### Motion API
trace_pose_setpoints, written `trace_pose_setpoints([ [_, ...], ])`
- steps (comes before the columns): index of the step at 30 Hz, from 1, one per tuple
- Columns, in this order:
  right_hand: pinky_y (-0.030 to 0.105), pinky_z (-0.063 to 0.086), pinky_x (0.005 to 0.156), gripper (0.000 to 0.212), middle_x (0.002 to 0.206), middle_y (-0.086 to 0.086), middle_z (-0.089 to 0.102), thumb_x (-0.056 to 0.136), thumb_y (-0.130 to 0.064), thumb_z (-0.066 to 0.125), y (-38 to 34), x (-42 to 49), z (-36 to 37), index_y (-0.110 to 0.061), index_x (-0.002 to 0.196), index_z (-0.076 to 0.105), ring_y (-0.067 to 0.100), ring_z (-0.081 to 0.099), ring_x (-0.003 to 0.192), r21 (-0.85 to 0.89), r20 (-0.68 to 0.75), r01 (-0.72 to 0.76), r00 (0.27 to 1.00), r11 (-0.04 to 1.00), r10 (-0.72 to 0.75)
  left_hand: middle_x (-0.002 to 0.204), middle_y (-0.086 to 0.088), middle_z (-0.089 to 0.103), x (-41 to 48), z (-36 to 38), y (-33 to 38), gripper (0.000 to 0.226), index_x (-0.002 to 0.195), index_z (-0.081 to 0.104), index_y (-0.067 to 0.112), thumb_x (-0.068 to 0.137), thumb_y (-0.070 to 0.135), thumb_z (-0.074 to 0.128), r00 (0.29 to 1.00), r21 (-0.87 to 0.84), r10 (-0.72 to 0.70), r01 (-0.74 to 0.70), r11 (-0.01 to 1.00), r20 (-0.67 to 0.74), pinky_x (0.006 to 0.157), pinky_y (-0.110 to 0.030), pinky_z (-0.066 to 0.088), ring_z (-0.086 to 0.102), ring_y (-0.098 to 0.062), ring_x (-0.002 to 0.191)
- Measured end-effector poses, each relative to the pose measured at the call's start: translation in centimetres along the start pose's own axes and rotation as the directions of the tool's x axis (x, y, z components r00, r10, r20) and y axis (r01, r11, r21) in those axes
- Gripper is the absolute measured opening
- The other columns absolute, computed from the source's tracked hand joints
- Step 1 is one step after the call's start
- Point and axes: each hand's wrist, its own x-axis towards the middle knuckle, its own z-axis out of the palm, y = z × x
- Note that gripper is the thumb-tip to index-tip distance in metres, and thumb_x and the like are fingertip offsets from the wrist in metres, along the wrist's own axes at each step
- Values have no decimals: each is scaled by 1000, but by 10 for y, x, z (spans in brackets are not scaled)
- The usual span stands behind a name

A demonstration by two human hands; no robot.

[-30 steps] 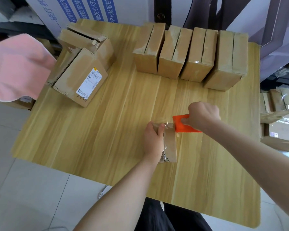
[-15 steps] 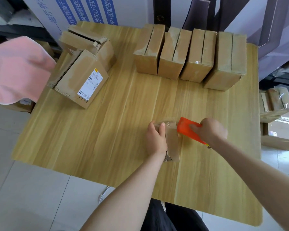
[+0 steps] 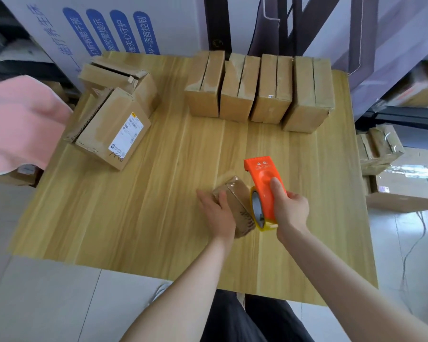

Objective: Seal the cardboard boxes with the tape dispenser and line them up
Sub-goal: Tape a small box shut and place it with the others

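You drew the tape dispenser (image 3: 263, 183) off the small box (image 3: 235, 193) to its right side, your right hand (image 3: 290, 213) clamped round it. Your left hand (image 3: 216, 213) gripped the box, mid-table (image 3: 134, 218). That pass appeared finished; the box awaited the sealed row (image 3: 257, 92).

left arm (image 3: 183, 287): bare | right arm (image 3: 344, 280): bare | hands (image 3: 218, 215): bare | trousers (image 3: 252, 319): black

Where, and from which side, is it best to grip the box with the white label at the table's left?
Probably the near corner of the labelled box, from the middle of the table: the two sides meeting there are free, while an open box stands behind it and loose cardboard lies along its left.
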Motion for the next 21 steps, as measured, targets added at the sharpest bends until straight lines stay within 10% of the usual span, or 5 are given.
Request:
trace_pose_setpoints([
  [4, 25, 41, 49, 41, 60, 2, 57, 87, -43, 65, -1, -2, -2, -9, 65, 58, 15, 54, 53, 9, 8, 9, 1000, 1000, -9, 137, -13, 47, 5, -22, -6, 41, 133, 49, 4, 92, 4, 50, 797, 213, 597, -602, 769, 95, 112, -24, 23, 38, -23, 130],
  [6, 25, 42, 49, 41, 61, 3, 58, 87, -43, 65, 1, -3, -3, -9, 65, 58, 14, 54, 53, 16, 0, 22, 1000, 1000, -22, 131, -9, 56, 13, -22, 0, 39, 126, 58, 5, 90, -2, 46, 687, 207, 675, -725, 657, 269, 112, -17, 22, 44, -21, 126],
  [21, 23, 35, 45, 45, 50, -2, 49, 88, -39, 64, 1, -9, -2, -12, 55, 51, 12, 45, 45, 21, -24, 48, 999, 999, -47, 140, 10, 45, 44, -21, 52, 53, 138, 43, 31, 89, 12, 49, 785, 547, 196, -565, 618, 588, 90, -27, 42, 47, -17, 125],
])
